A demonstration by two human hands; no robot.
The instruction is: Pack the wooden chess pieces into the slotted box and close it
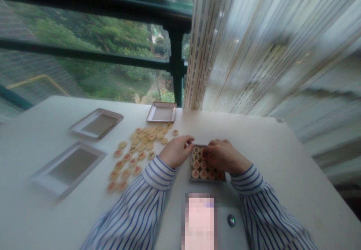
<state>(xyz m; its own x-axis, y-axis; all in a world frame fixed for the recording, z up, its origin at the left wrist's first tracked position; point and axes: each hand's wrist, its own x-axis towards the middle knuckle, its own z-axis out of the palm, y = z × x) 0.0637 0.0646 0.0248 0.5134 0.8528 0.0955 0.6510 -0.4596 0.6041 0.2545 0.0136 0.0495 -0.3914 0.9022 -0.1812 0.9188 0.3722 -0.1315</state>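
My right hand (224, 156) is over a small metal tray (207, 180) holding Chinese chess pieces (203, 174) in rows. Its fingers bend down in a pinch among the pieces on the tray's far side. They cover whatever is between the tips. At the tray's left edge is my left hand (177, 150), fingers curved and slightly apart, with nothing visible in it. Left of that hand, loose round wooden pieces (141, 155) are spread over the white table (254, 137). Some show red or black characters, while others show plain faces.
Three shallow trays stand beyond the loose pieces: a small tray (161, 121) at the back, another tray (98, 124) at left, and a larger one (67, 169) nearer. A pixelated rectangle (199, 223) and a small dark oval object (231, 220) are at the front. A curtain (254, 47) hangs behind.
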